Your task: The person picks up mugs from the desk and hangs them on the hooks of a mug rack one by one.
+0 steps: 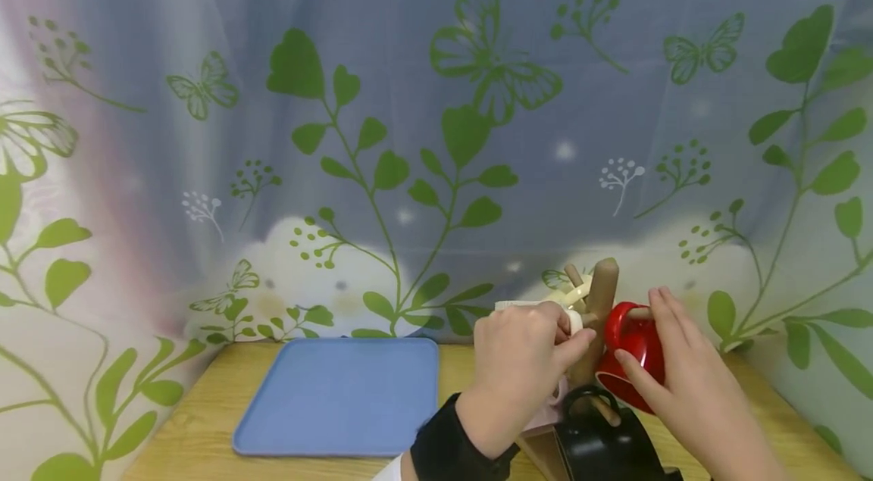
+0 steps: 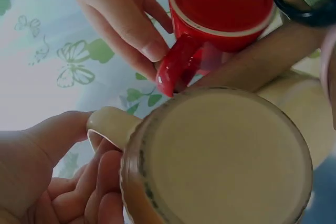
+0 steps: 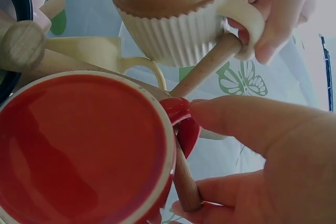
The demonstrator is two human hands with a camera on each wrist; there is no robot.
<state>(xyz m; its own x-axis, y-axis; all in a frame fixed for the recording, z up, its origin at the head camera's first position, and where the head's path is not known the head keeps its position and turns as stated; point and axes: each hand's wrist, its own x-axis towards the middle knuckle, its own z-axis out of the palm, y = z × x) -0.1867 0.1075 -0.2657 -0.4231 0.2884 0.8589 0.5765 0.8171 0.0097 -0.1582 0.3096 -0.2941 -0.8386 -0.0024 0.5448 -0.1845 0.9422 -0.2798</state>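
My left hand point(image 1: 521, 360) pinches the cream handle of a ribbed mug point(image 3: 168, 30) with a brown band near its base. That mug hangs base up beside a wooden mug tree point(image 1: 604, 288); a peg's tip point(image 3: 231, 45) shows in its handle loop. My right hand point(image 1: 692, 371) is at the red mug point(image 1: 641, 356), which hangs tilted by its handle on another peg. In the right wrist view the thumb touches the red handle point(image 3: 178, 109), while other fingertips rest against the peg's end point(image 3: 189, 198). The fingers look mostly straight in the head view.
A black mug point(image 1: 607, 447) hangs on the near side of the tree, with a pink mug point(image 1: 546, 414) beside it. A pale yellow mug point(image 3: 89, 51) hangs behind. To the left, a blue tray point(image 1: 337, 398) lies on the wooden table point(image 1: 184, 420), before a printed curtain point(image 1: 409, 125).
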